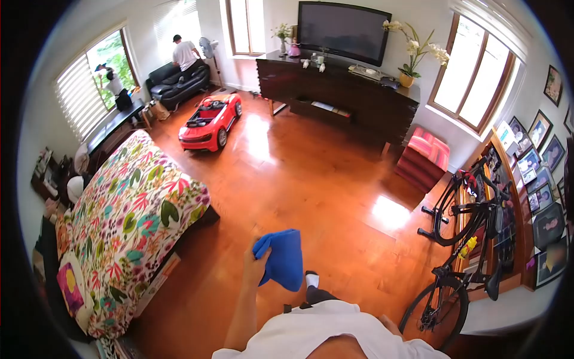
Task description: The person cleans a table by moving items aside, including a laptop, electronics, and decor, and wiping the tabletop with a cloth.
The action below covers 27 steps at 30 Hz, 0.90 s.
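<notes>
Pinching the blue cloth by its near edge, your left hand suits it — likely soft, light. Your right hand: can't tell.

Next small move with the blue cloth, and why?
I'd probably take one step toward the dark TV console: the left hand holds the folded blue cloth in the air, touching no surface, and the console stands across the wood floor, apparently beyond arm's reach.
</notes>
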Tool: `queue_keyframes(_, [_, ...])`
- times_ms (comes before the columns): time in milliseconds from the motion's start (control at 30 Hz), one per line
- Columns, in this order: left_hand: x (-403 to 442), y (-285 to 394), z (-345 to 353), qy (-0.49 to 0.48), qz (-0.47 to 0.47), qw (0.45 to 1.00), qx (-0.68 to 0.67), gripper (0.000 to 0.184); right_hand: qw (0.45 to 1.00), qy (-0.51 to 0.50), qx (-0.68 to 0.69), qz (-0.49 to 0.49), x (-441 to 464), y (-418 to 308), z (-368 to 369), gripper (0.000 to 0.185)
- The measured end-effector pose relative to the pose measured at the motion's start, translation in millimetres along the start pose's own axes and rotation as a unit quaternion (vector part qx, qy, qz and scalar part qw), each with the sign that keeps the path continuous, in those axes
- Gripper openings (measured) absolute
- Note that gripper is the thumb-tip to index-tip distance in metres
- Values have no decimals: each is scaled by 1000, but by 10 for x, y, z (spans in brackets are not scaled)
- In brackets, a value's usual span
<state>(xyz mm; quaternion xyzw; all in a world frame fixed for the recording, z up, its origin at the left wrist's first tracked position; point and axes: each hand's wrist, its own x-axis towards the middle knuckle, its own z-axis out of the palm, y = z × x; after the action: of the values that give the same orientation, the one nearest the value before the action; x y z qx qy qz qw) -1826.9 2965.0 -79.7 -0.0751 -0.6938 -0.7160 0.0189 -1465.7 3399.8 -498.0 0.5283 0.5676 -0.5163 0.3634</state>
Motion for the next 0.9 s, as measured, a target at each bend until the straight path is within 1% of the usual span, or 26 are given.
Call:
queue_keyframes(100, [735, -42, 227, -22, -2, 1000, 7, 19, 992, 24, -103, -72, -81, -1156, -209, 14])
queue_keyframes(167, [1221, -98, 267, -4, -7, 1000, 26, 20, 968, 50, -190, -155, 80, -2092, -302, 16])
queue_keyframes(200, [1439, -139, 271, 5, -14, 999, 35, 20, 975, 72, -137, -162, -100, -2652, -267, 15])
queue_keyframes(233, [1645, -186, 269, 24, -11, 999, 43, 21, 934, 75, -287, -201, 178, -3123, -312, 17])
queue_keyframes(267, [1831, -240, 261, 44, -11, 998, 49, 21, 866, 96, -407, -274, 434, -3558, -334, 19])
queue_keyframes(300, [2011, -301, 258, 66, -10, 996, 54, 22, 841, 126, -440, -287, 486, -4078, -264, 23])
queue_keyframes(333, [2165, -359, 247, 78, -16, 996, 42, 23, 754, 111, -545, -350, 781, -4611, -200, 27])
queue_keyframes(367, [2330, -415, 228, 92, -22, 995, 31, 23, 745, 158, -488, -427, 558, -5124, -56, 33])
queue_keyframes(400, [2516, -478, 200, 108, -29, 993, 23, 24, 788, 151, -362, -475, 342, -5578, 112, 37])
queue_keyframes(433, [2743, -579, 160, 114, -27, 993, 10, 24, 841, 97, -303, -438, -199, -6101, 270, 37])
queue_keyframes(500, [3161, -804, 72, 126, -25, 992, -12, 25, 847, 36, -289, -445, -416, -6837, 560, 37])
queue_keyframes(533, [3377, -722, 151, 172, -50, 984, -6, 24, 825, 14, -300, -479, -410, -7066, 682, 37])
queue_keyframes(600, [3848, -863, 60, 165, -49, 985, 11, 24, 776, -25, -315, -545, -465, -7454, 885, 38])
queue_keyframes(700, [4699, -956, 79, 141, -34, 988, 52, 27, 826, -140, -334, -432, -809, -7928, 979, 40])
queue_keyframes(733, [5000, -968, 134, 131, -26, 989, 67, 28, 837, -150, -329, -411, -912, -8091, 955, 41])
queue_keyframes(800, [5597, -966, 392, 71, -21, 996, 49, 33, 859, -171, -315, -367, -1056, -8360, 838, 42])
queue_keyframes(867, [6103, -1062, 698, 1, -15, 999, 35, 38, 893, -205, -159, -368, -1103, -8581, 704, 48])
queue_keyframes(900, [6350, -1140, 858, -39, -9, 999, 29, 42, 901, -220, -77, -366, -1124, -8671, 648, 51])
